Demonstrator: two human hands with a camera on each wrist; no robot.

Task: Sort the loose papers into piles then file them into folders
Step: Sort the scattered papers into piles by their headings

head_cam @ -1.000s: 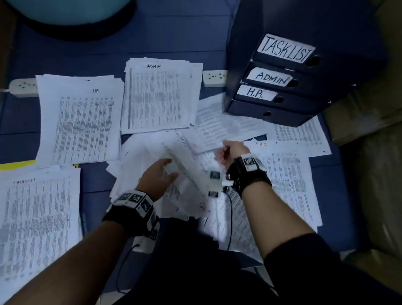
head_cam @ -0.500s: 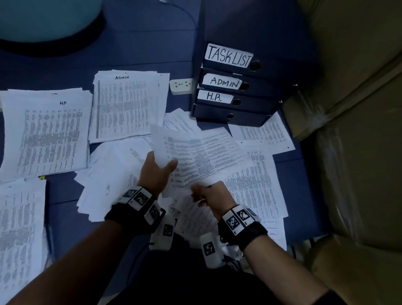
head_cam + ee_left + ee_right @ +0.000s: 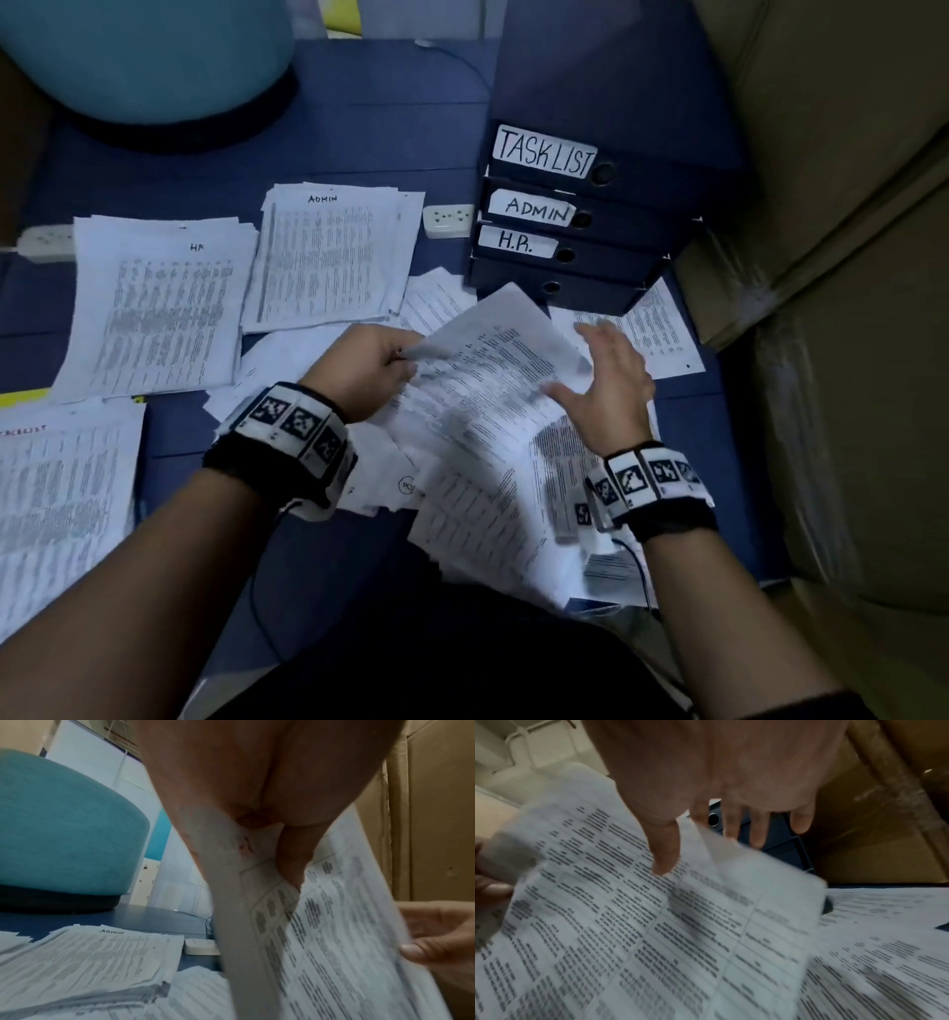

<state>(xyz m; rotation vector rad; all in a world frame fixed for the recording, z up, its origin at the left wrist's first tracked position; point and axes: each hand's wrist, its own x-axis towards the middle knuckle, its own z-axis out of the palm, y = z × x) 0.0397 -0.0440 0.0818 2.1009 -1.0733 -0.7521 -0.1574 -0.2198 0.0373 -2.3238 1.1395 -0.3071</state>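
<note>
Since a moment ago, right hand let go and now hovers spread wide over the sheet. Left hand pinches its left edge, lifted above the loose papers.

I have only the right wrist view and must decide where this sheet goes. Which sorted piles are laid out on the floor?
Observer: Three, each with a handwritten heading: the HR pile, the ADMIN pile to its right, and the TASKLIST pile nearest the person's left arm.
Operator: What is holding the sheet?
Observer: The left hand pinches the left edge of the sheet. The right hand is spread open at its right side.
Operator: And the folders?
Observer: The folder stack has four folders. The top three are labelled TASKLIST, ADMIN and H.R., and the bottom one shows no label.
</note>
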